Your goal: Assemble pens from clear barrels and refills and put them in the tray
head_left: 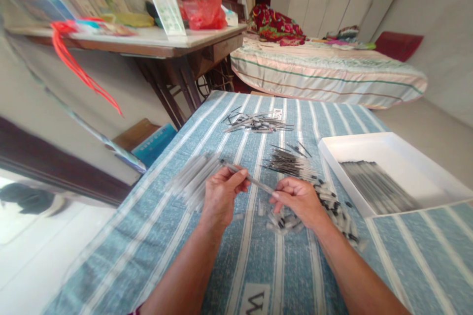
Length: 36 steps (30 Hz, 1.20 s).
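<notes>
While the slim tube point(260, 185) is pinched, frame centre, by left hand point(225, 189) partway along and right hand point(297, 199) at one end | light, stiff, slick handling is expected | fingertip hold near ends is advised

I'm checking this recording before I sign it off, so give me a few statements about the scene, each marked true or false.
1. The left hand and the right hand both hold one slender tube. True.
2. The white box stands left of the left hand. False: it stands to the right of the right hand, with a row of grey sticks in it.
3. Pale tubes lie beside the left hand. True.
4. The tablecloth is plain, with no pattern. False: it is blue with white stripes.
</notes>
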Each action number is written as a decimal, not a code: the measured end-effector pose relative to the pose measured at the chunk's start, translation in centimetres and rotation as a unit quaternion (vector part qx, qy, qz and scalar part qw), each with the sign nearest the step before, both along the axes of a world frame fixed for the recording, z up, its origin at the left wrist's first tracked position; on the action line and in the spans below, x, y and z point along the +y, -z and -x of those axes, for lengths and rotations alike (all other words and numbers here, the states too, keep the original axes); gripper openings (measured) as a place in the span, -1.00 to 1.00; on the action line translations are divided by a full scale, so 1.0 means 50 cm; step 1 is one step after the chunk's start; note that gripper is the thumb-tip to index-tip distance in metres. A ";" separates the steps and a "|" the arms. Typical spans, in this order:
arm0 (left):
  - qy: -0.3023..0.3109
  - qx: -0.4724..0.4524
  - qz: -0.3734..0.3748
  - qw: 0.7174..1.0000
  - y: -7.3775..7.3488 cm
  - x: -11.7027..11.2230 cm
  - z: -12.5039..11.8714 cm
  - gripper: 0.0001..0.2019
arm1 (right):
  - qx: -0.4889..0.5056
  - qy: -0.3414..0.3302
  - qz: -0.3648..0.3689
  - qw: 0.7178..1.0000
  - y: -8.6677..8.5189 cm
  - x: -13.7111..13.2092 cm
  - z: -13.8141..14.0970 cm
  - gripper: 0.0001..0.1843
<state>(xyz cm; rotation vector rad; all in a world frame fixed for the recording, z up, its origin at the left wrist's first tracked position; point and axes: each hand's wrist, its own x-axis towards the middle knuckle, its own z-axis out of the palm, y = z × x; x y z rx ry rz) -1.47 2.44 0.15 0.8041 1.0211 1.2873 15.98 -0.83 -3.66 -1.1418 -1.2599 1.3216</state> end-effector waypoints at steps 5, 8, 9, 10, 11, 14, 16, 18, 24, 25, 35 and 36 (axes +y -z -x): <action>0.018 0.002 0.008 1.000 -0.002 0.000 -0.001 -0.87 | 0.016 0.001 -0.004 1.000 0.001 -0.001 0.003 -0.82; 0.029 0.001 0.019 0.999 0.000 0.003 0.001 -0.87 | 0.029 -0.005 -0.008 1.000 0.003 0.000 0.002 -0.82; 0.034 0.003 0.021 0.999 0.001 0.003 0.002 -0.87 | 0.033 -0.007 -0.010 0.999 0.004 0.001 0.002 -0.82; 0.038 0.008 0.021 0.999 0.003 0.004 0.004 -0.87 | 0.037 -0.007 -0.011 0.999 0.005 0.001 0.002 -0.82; 0.042 0.013 0.021 0.999 0.005 0.005 0.005 -0.87 | 0.041 -0.006 -0.014 0.999 0.005 0.001 0.002 -0.82; 0.056 0.022 0.027 0.998 0.009 0.007 0.007 -0.87 | 0.051 0.008 -0.016 0.999 0.005 0.000 0.005 -0.82; 0.069 0.015 0.035 0.997 0.010 0.007 0.007 -0.87 | 0.061 0.017 -0.008 0.998 0.003 -0.002 0.008 -0.81; 0.080 0.006 0.037 0.996 0.010 0.007 0.006 -0.88 | 0.079 0.020 0.002 0.997 -0.001 -0.004 0.012 -0.81; 0.096 0.000 0.022 0.995 0.013 0.006 0.003 -0.90 | 0.155 -0.002 0.041 0.987 -0.007 -0.004 0.015 -0.79; 0.097 0.001 0.021 0.995 0.014 0.006 0.003 -0.90 | 0.157 -0.004 0.044 0.987 -0.006 -0.004 0.015 -0.78; 0.092 0.011 0.026 0.995 0.017 0.006 -0.002 -0.88 | 0.089 0.050 0.003 0.995 0.004 -0.009 0.027 -0.78; 0.090 0.011 0.027 0.996 0.017 0.005 -0.003 -0.88 | 0.082 0.056 -0.004 0.995 0.005 -0.009 0.028 -0.79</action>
